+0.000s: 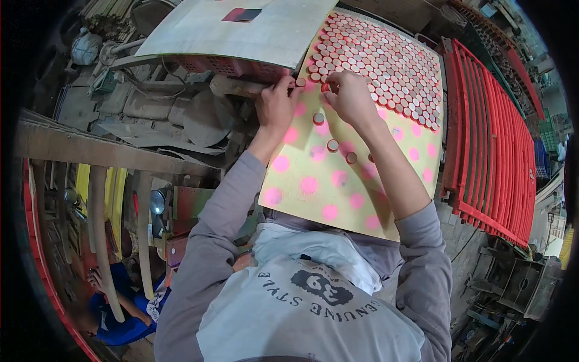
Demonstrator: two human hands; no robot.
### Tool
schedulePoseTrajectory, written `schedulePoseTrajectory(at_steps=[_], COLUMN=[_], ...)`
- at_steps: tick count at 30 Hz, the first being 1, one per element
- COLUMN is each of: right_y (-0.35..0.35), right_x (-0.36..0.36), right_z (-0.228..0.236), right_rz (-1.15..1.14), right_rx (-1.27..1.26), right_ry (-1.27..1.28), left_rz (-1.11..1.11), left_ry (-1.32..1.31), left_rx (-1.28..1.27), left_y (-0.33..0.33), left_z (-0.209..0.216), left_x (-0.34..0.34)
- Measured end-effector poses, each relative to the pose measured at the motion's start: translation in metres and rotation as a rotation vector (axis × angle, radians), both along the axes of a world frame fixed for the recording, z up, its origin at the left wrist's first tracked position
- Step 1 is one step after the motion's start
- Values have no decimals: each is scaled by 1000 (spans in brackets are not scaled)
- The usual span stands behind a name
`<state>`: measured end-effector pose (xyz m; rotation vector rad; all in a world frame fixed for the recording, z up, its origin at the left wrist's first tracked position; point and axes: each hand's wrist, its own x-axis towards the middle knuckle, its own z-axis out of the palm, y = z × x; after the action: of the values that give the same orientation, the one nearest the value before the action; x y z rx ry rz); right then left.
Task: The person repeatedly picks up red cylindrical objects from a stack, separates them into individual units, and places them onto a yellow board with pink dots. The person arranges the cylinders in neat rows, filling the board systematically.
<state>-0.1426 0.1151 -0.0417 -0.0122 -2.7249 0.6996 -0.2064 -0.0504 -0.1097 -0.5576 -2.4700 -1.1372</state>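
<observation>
A yellow board (291, 175) with pink spots lies in front of me. Its far part is covered by tightly packed round discs (386, 60) with pale tops and red sides. My right hand (351, 99) pinches a red-sided disc (326, 88) at the near edge of the packed rows. At the board's left edge, my left hand (277, 107) has its fingers curled, thumb and forefinger closed on another disc (300, 82). Between my forearms are loose discs: one (318, 119) upper left, one (333, 145) in the middle, one (351, 158) lower right. Another is partly hidden by my right forearm.
A pale sheet (241, 30) over a red crate (223, 65) adjoins the board's far left. Red slatted racks (491, 145) stand to the right. A wooden frame (114, 148) crosses the left side. Beyond it, a person in blue (123, 308) sits at lower left.
</observation>
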Motion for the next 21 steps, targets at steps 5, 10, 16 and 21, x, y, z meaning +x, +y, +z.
schedulePoseTrajectory(at_steps=[5, 10, 16, 21], right_y=[-1, -11, -16, -22], right_x=[-15, -15, -14, -10], right_z=[-11, -14, -12, -10], right_rz=[-50, -183, -226, -192], right_rx=[40, 58, 44, -138], right_ry=[-25, -71, -67, 14], left_rz=[-78, -117, -162, -167], left_ry=[35, 66, -15, -101], left_rx=[24, 23, 157, 226], left_y=[6, 2, 2, 4], left_z=[3, 7, 0, -4], left_x=[-3, -4, -6, -8])
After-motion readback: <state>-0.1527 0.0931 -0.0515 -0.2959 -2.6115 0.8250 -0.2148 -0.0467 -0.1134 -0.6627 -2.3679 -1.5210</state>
